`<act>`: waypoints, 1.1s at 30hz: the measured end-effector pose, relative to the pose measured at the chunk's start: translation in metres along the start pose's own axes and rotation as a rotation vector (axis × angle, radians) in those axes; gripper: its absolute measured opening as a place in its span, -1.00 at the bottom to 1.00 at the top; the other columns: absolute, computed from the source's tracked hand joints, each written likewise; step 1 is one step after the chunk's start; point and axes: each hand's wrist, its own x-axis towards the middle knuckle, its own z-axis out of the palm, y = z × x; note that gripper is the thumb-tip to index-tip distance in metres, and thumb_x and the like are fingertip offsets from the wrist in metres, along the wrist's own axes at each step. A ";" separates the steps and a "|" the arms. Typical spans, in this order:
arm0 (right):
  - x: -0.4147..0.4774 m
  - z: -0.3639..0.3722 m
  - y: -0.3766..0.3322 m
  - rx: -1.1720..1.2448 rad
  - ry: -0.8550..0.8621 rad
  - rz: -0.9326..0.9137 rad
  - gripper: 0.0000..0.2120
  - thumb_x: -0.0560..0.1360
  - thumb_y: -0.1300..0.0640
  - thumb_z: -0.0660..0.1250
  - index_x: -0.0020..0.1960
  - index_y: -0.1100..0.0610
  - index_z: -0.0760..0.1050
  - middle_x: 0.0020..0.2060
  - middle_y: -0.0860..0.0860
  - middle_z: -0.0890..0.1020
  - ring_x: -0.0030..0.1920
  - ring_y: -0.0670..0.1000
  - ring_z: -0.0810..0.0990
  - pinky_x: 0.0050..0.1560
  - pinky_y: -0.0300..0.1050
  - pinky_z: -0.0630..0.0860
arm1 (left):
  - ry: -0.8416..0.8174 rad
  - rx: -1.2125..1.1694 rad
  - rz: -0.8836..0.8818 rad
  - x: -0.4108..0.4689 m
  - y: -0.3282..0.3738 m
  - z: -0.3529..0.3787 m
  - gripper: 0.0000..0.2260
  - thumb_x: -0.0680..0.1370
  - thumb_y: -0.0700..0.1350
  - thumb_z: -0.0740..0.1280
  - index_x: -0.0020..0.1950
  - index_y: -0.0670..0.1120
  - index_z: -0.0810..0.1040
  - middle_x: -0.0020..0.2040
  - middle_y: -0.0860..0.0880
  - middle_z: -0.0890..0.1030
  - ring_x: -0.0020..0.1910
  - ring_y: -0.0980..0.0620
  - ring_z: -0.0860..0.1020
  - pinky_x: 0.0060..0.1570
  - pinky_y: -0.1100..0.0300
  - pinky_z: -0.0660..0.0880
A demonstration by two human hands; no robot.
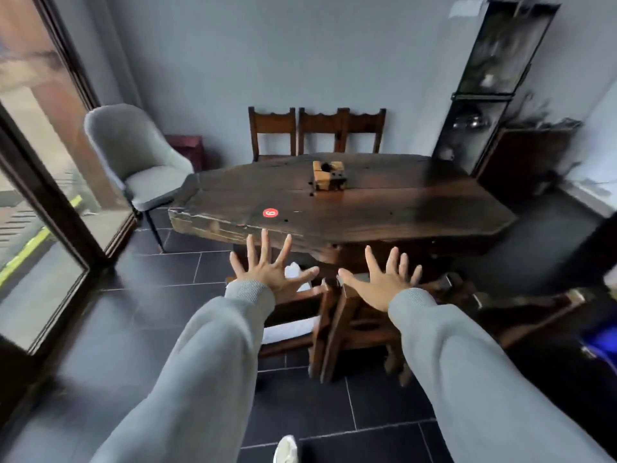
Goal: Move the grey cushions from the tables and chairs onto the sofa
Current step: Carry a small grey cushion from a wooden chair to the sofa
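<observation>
My left hand (pixel 272 265) and my right hand (pixel 384 280) are both stretched out in front of me, fingers spread wide, holding nothing. They hover just short of the near edge of a dark wooden slab table (pixel 384 202). A pale cushion (pixel 288 329) lies on a wooden chair tucked under the table, partly hidden below my left hand. No sofa is in view.
A grey upholstered chair (pixel 140 162) stands at the left by the glass door (pixel 43 195). Three wooden chairs (pixel 317 132) line the far wall. A small wooden block (pixel 329 177) and a red sticker (pixel 270 213) sit on the table. A dark shelf (pixel 490 78) stands right.
</observation>
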 end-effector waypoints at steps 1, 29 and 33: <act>0.012 0.003 0.017 0.002 -0.008 0.023 0.06 0.29 -0.72 -0.22 0.66 -0.24 -0.29 0.66 0.20 -0.31 0.63 0.26 -0.38 0.51 0.39 -0.40 | -0.019 -0.002 0.020 0.018 0.016 0.010 0.06 0.20 0.73 -0.21 0.63 0.35 -0.36 0.66 -0.01 -0.48 0.65 -0.21 -0.42 0.49 -0.45 -0.36; 0.524 0.125 0.290 -0.073 -0.487 0.294 0.08 0.35 -0.68 -0.23 0.70 -0.09 -0.16 0.69 0.16 -0.03 0.67 0.23 -0.09 0.58 0.34 -0.23 | -0.523 -0.282 -0.466 0.443 0.193 0.297 -0.11 0.50 0.57 0.11 0.72 0.23 -0.11 0.75 -0.06 -0.21 0.71 -0.16 -0.22 0.60 -0.34 -0.13; 0.571 0.167 0.320 -0.011 -0.551 0.312 0.08 0.37 -0.68 -0.14 0.70 -0.10 -0.20 0.69 0.17 -0.09 0.67 0.24 -0.09 0.59 0.32 -0.20 | -0.488 -0.495 -0.536 0.472 0.195 0.355 -0.18 0.62 0.36 0.25 0.74 0.08 -0.01 0.75 -0.10 -0.11 0.71 -0.19 -0.16 0.63 -0.30 -0.10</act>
